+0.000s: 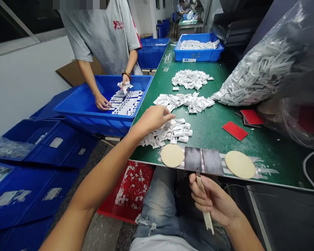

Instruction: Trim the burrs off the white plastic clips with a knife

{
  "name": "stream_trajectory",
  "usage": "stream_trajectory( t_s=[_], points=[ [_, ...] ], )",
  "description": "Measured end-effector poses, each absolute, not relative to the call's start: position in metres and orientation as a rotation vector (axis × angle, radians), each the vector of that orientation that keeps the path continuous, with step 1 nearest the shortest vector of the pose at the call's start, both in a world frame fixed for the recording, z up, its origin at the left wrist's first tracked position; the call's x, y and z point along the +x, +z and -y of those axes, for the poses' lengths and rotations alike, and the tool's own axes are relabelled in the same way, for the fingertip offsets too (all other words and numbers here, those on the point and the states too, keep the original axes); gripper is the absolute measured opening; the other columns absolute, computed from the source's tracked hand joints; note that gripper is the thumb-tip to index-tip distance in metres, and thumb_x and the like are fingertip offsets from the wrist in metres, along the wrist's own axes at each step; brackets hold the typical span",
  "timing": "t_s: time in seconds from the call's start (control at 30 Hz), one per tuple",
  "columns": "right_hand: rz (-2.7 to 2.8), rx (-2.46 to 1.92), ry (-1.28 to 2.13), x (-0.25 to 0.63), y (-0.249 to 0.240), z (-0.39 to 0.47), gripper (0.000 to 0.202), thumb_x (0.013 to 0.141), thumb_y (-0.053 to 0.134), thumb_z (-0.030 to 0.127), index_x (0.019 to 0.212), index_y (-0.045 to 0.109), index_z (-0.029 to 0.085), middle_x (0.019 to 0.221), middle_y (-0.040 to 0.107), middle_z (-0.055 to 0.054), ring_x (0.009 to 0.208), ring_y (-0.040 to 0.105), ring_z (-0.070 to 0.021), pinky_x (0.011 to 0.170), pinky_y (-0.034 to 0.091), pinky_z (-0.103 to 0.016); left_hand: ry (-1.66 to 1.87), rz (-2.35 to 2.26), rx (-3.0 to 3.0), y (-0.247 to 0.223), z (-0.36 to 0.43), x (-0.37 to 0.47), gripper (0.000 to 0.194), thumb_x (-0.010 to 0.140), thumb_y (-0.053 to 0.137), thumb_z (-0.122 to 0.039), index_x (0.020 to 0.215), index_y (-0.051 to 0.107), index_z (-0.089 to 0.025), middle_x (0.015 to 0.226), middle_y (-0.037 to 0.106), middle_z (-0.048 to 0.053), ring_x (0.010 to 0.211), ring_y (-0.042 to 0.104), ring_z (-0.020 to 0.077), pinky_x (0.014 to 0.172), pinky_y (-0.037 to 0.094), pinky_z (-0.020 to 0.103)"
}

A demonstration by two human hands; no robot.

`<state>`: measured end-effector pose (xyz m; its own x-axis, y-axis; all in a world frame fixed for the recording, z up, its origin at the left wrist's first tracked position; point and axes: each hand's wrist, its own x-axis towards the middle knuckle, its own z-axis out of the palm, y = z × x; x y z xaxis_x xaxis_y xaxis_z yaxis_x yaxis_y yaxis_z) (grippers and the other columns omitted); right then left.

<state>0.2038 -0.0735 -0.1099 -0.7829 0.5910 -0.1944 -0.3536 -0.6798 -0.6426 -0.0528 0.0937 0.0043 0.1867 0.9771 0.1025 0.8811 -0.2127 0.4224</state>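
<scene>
My left hand (155, 119) reaches over the near pile of small white plastic parts (176, 131) by the table's front edge. Its fingers are stretched out to the right and slightly bent; no part shows in them. In my right hand (213, 198), below the table edge, is a knife (205, 218) with a cream-coloured handle and a short dark blade pointing up. Just beyond the blade, two dark abrasive-looking pads (213, 161) lie side by side on the table. A round cream disc (172, 155) sits to their left, another cream disc (240, 164) to their right.
More white parts lie in heaps (191, 78) farther back on the green table (209, 127). A blue bin (199, 54), a clear bag of parts (261, 73) and red pads (234, 130) surround them. Left, a co-worker's hands (102, 102) sort parts in a blue tub (86, 104). Below is a red bin (120, 209).
</scene>
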Motion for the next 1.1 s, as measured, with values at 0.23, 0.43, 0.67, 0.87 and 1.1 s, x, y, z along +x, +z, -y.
stream_trajectory(
  t_s=[0.23,0.43,0.67,0.87,1.1],
  points=[
    [0.669,-0.623,2.402,0.208,-0.111,0.083,0.027,0.094,0.061,0.047,0.102,0.059,0.021,0.060,0.029,0.011,0.044,0.010,-0.0020,0.039,0.013,-0.013,0.363,-1.896,2.204,-0.016,-0.156,-0.052,0.032,0.095,0.062,-0.035,0.122,0.063,-0.017,0.124,0.065,0.010,0.108,0.064,0.0251,0.093,0.053,0.049],
    [0.771,-0.665,2.391,0.199,-0.094,0.087,0.035,0.088,0.068,0.051,0.089,0.057,0.019,0.053,0.030,0.012,0.042,0.015,-0.0016,0.039,0.013,-0.015,0.323,-1.740,2.174,-0.017,-0.177,-0.053,0.033,0.095,0.064,-0.033,0.123,0.062,-0.016,0.125,0.064,0.010,0.107,0.065,0.0252,0.090,0.056,0.047],
    [0.932,-0.772,2.190,0.179,-0.082,0.091,0.035,0.084,0.071,0.051,0.085,0.058,0.018,0.050,0.027,0.013,0.042,0.016,-0.0029,0.039,0.014,-0.016,0.852,-1.594,1.972,0.004,-0.129,-0.061,0.035,0.093,0.064,-0.021,0.127,0.061,-0.014,0.136,0.061,0.015,0.125,0.057,0.0272,0.104,0.047,0.047],
    [1.321,-0.958,1.440,0.158,-0.070,0.098,0.045,0.087,0.072,0.026,0.130,0.057,0.027,0.083,0.054,0.004,0.062,0.045,-0.0066,0.053,0.038,-0.017,0.918,-1.130,1.383,0.006,0.035,-0.059,0.036,0.090,0.068,-0.027,0.125,0.069,-0.019,0.125,0.072,0.012,0.100,0.071,0.0212,0.079,0.056,0.028],
    [2.103,-0.602,0.552,0.136,-0.054,0.099,0.043,0.090,0.065,0.009,0.132,0.059,0.014,0.099,0.074,-0.009,0.087,0.070,-0.0156,0.067,0.054,-0.025,1.005,-0.994,0.524,-0.027,0.128,-0.057,0.030,0.073,0.087,-0.019,0.091,0.063,-0.019,0.097,0.079,0.005,0.078,0.073,0.0139,0.070,0.056,0.023]
  ],
)
